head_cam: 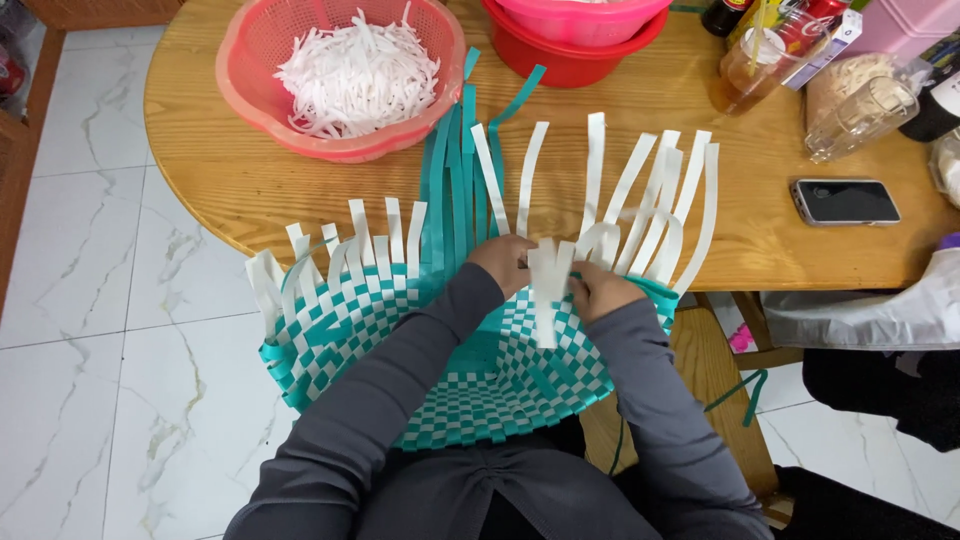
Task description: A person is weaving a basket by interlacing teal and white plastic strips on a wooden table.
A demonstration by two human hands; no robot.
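Note:
A half-woven basket (480,375) of teal and white plastic strips rests on my lap against the table edge. Loose white strips (640,190) and teal strips (455,170) stand up from its rim and lie across the table. My left hand (503,262) grips the rim near the middle. My right hand (598,290) pinches a folded white strip (548,290) that hangs down over the woven wall. Both arms are in dark grey sleeves.
The round wooden table (220,170) holds a pink colander (250,70) of white strip cuttings, stacked red and pink bowls (575,45), a phone (845,201), bottles and a clear jar (860,115). White marble floor lies at the left; a wooden stool (715,380) stands below right.

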